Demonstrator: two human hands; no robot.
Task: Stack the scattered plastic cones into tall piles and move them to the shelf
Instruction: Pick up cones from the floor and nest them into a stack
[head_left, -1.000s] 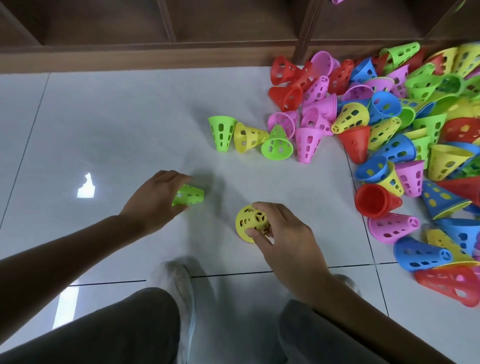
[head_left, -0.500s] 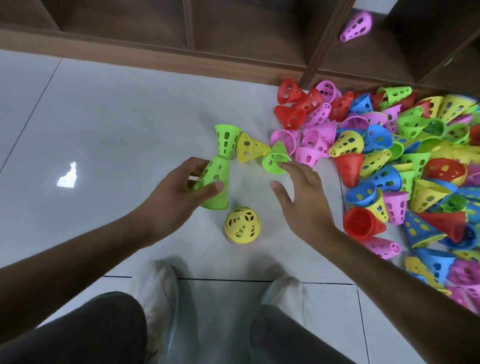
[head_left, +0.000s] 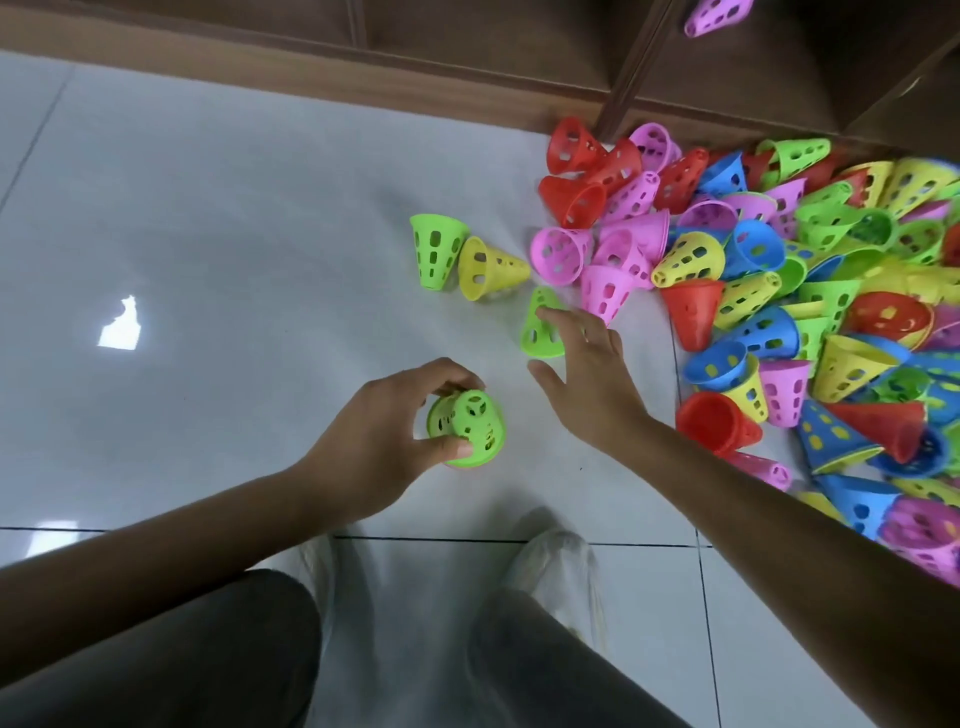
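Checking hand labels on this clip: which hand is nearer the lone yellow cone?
Right. The right hand reaches just below and right of the yellow cone, fingers on a green cone. The left hand is farther back, gripping another green cone.

Green, yellow, pink, red, blue perforated cones (head_left: 779, 291)

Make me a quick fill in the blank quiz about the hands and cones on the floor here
1. The left hand grips a cone coloured ____.
2. The right hand reaches with straight fingers to a green cone lying on the ____.
3. The lone cone in the shelf is ____.

Missing words: green; floor; pink
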